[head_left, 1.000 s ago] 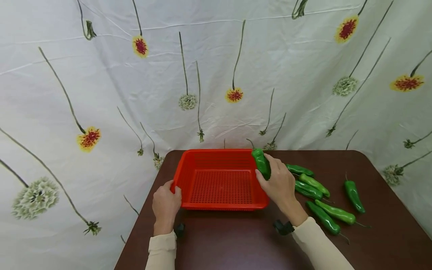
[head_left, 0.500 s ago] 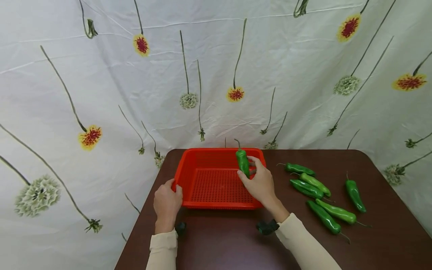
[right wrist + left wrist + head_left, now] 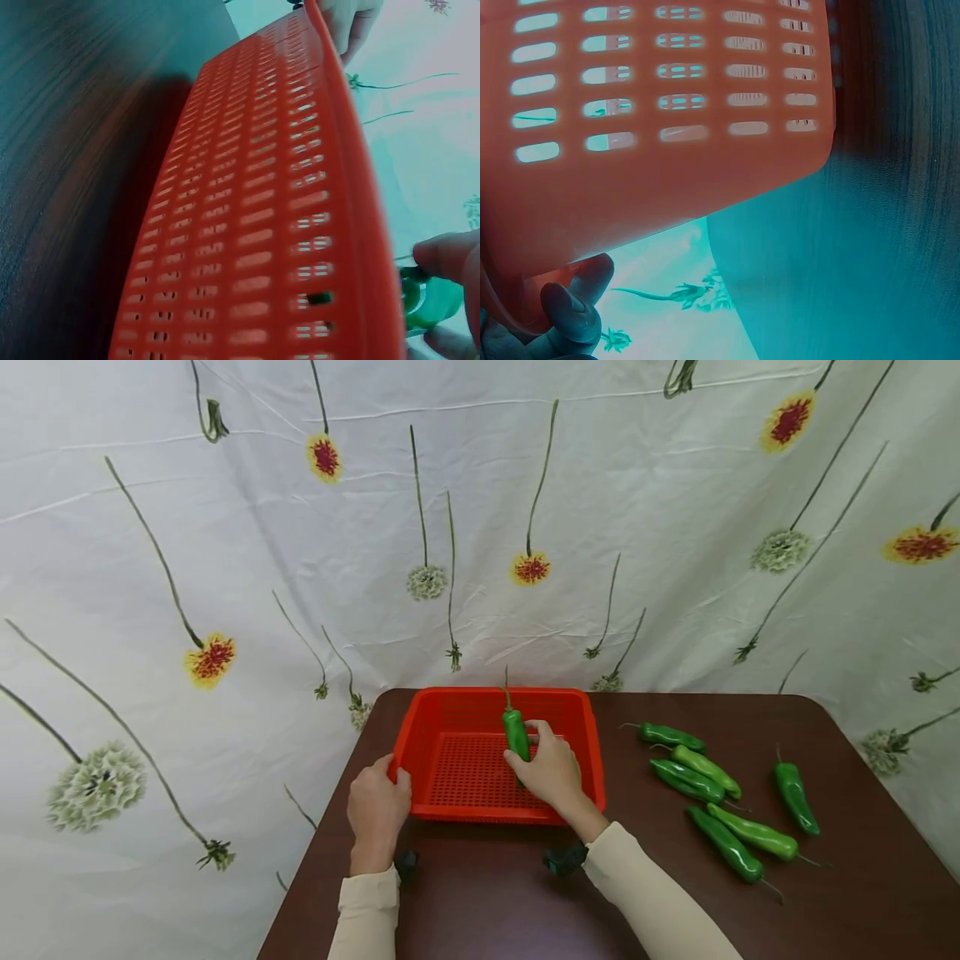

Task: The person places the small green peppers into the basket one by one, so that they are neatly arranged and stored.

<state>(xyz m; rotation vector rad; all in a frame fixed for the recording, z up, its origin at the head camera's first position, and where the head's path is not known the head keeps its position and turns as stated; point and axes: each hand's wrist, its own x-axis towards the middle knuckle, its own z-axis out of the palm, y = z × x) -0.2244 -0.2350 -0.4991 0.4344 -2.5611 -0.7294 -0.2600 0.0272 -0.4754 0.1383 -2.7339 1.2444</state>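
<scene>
- My right hand (image 3: 551, 768) pinches a green pepper (image 3: 517, 731) between thumb and fingers; the pepper stands nearly upright, stem up, just left of the fingers.
- A second ago that hand was at the right side of the red basket (image 3: 517, 815); now it has moved left and lower, and holds the pepper over the inside. I cannot tell whether the pepper's lower end touches the floor of the basket.
- My left hand (image 3: 378, 802) has stayed on the left rim, thumb and fingers curled round it.
- Six loose peppers (image 3: 687, 781) lie on the table (image 3: 480, 893) to the right of my right hand, one set apart farther right. The hand partly covered this group a second ago; now I see all six clear of it.
- From the left wrist I get what the head view hides: fingertips (image 3: 571, 311) curled under the lip of the rim, with the slotted side wall above them.
- From the right wrist I look along the slotted front wall, with the pinched pepper beyond the rim and part of my left hand at the far end.
- Only the head view gives me the loose peppers; ahead of both hands it also shows the flowered cloth (image 3: 480, 452) behind the table.
</scene>
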